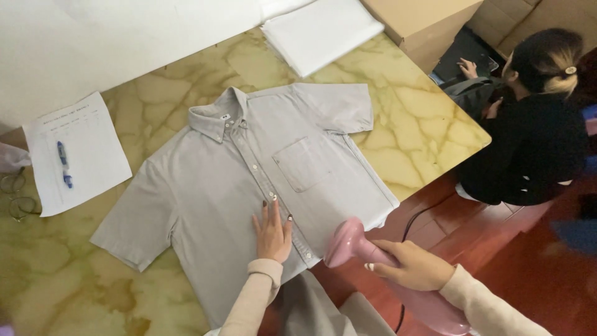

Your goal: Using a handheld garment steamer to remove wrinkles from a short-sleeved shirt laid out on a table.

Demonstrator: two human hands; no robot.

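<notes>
A light grey short-sleeved button shirt [249, 180] lies flat, front up, on a yellow marble-patterned table [423, 124]. My left hand [272, 231] rests palm down on the shirt's lower front, beside the button placket, fingers together. My right hand [410, 266] grips the handle of a pink handheld garment steamer [364, 249]. The steamer's head sits at the shirt's lower right hem, near the table edge. A dark cord trails from the steamer down toward the floor.
A printed paper sheet [74, 152] with a blue pen [63, 163] lies at left, glasses [15, 193] beside it. A folded white stack [320, 31] and cardboard boxes [423, 22] sit at the far end. Another person in black [528, 143] crouches at right on the red wooden floor.
</notes>
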